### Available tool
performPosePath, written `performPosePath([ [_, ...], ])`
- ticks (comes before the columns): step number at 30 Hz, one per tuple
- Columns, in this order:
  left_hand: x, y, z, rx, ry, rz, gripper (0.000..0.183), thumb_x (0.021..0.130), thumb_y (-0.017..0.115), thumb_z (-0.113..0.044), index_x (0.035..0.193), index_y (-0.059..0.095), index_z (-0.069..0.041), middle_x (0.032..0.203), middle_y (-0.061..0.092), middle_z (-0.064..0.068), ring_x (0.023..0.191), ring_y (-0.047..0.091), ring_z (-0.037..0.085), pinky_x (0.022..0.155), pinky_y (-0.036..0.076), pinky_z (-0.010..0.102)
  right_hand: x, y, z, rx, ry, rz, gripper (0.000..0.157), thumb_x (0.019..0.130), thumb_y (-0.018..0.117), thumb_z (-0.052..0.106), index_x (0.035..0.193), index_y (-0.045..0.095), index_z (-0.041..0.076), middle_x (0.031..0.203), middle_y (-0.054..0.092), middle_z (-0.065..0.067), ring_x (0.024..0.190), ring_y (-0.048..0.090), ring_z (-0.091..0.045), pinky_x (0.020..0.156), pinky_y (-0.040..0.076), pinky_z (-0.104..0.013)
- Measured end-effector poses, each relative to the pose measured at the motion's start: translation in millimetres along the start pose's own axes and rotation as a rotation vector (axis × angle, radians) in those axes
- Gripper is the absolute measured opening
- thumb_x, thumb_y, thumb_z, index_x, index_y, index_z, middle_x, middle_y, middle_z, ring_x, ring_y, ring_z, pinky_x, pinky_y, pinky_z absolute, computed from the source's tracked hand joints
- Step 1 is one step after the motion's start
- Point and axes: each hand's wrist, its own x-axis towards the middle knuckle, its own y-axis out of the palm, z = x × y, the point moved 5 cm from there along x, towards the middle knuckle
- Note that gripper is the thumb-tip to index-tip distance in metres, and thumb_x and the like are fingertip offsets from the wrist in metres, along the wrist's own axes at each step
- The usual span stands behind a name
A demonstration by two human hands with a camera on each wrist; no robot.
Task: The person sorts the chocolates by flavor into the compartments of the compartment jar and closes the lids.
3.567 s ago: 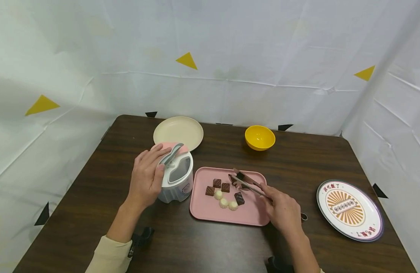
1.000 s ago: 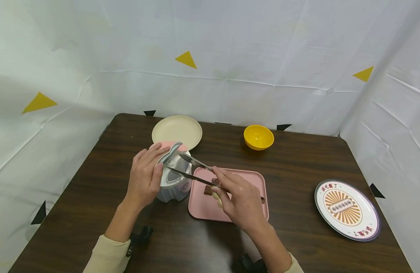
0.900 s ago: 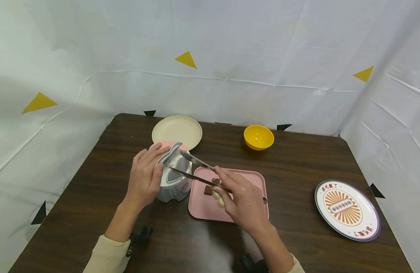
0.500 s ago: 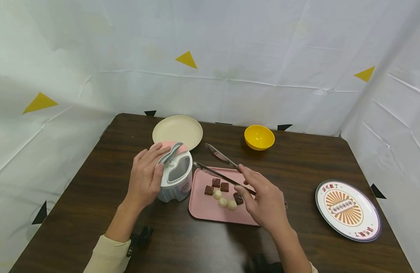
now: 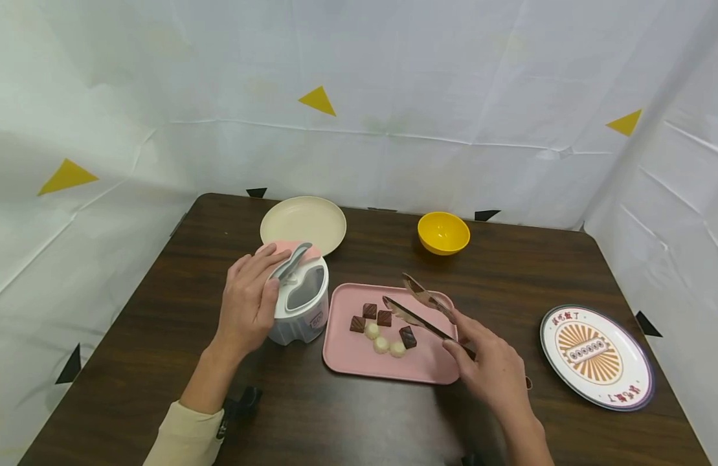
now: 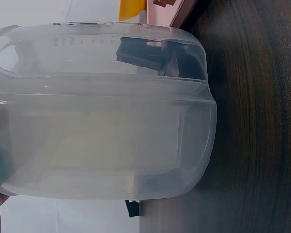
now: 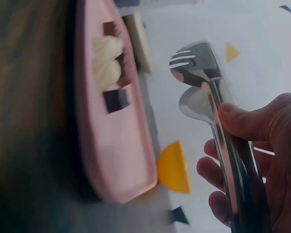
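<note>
In the head view my left hand [image 5: 250,304] rests on the lid of a white plastic container [image 5: 300,317], fingers lying over its pink part and thumb beside the grey handle [image 5: 291,262]. Through the clear wall of that container [image 6: 102,126] dark shapes show in the left wrist view. My right hand [image 5: 489,362] grips metal tongs [image 5: 428,314], tips apart with nothing between them, over the right part of the pink tray [image 5: 359,364]. One tip of the tongs [image 7: 199,60] is slotted like a fork. Brown square chocolates [image 5: 370,310], a darker chocolate [image 5: 408,337] and white swirled sweets [image 5: 381,345] lie on the tray.
A cream plate [image 5: 303,223] stands behind the container. The yellow bowl [image 5: 443,233] is at the back, right of the middle. A white patterned plate [image 5: 597,357] lies on the right of the dark wooden table [image 5: 312,421].
The right hand carried the tongs from the tray to over the container, then swung back right over the tray. Dark pieces at the tray's upper right are gone. The left hand stays put.
</note>
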Motion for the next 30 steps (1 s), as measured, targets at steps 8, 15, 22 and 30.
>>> performPosePath([
  [8,0.0,-1.0,-0.9,0.001,0.001,0.003,0.049,0.099,0.033,-0.030,0.124,0.067,-0.006,0.129,0.064,0.007,0.131,0.049,0.028,0.106,0.024,0.060,-16,15.8,-18,-0.025,0.049,0.065,0.050,0.084,0.077,0.023,0.133,0.064,0.021,0.085,0.068,0.007,0.064,0.054,-0.011,0.053,0.039,-0.034],
  [15,0.3,-0.4,-0.6,-0.004,-0.009,0.005,0.047,0.099,0.035,-0.030,0.124,0.068,-0.006,0.129,0.064,0.008,0.132,0.048,0.029,0.107,0.024,0.059,-22,21.0,-24,-0.047,0.060,0.076,0.051,0.084,0.077,0.024,0.132,0.064,0.018,0.083,0.066,0.008,0.070,0.059,-0.014,0.057,0.044,-0.039],
  [22,0.6,-0.7,-1.4,0.002,-0.011,0.007,0.048,0.099,0.034,-0.030,0.124,0.067,-0.006,0.129,0.064,0.008,0.132,0.048,0.028,0.107,0.024,0.059,-25,21.1,-26,-0.058,0.055,0.064,0.050,0.083,0.078,0.024,0.131,0.065,0.020,0.085,0.069,0.007,0.071,0.061,-0.014,0.056,0.045,-0.040],
  [30,0.9,-1.1,-2.2,0.003,-0.009,0.007,0.048,0.099,0.034,-0.030,0.124,0.067,-0.006,0.129,0.064,0.008,0.132,0.048,0.028,0.106,0.025,0.060,-25,19.4,-27,-0.067,0.038,0.053,0.045,0.082,0.080,0.023,0.126,0.069,0.024,0.090,0.072,0.005,0.073,0.066,-0.021,0.053,0.045,-0.042],
])
